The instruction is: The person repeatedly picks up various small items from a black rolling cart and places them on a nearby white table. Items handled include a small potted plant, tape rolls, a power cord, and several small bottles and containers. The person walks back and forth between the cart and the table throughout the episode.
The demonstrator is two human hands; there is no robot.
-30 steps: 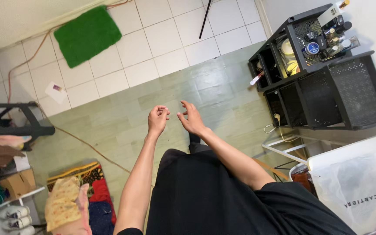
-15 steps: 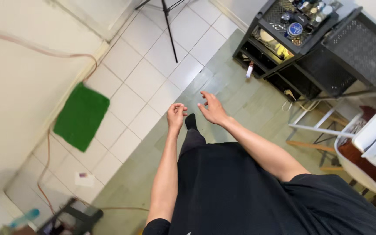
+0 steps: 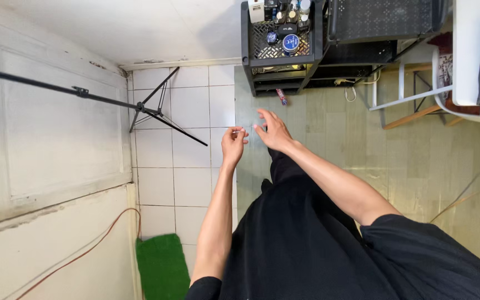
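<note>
I look down at my own body in black clothes, both arms stretched out over the floor. My left hand has its fingertips pinched together, possibly on something tiny; nothing can be made out in it. My right hand is just beside it, fingers spread and slightly curled, holding nothing. The two hands nearly touch at the fingertips. Below them lie white floor tiles and greenish flooring.
A black crate shelf with jars and bottles stands ahead by the wall. A black tripod stand leans at the left. A green mat and an orange cable lie near the left wall. A white frame and chair sit at right.
My view has swung round, so the shelf is now straight ahead and the green mat lies below left. The hands keep the same close pose in front of me.
</note>
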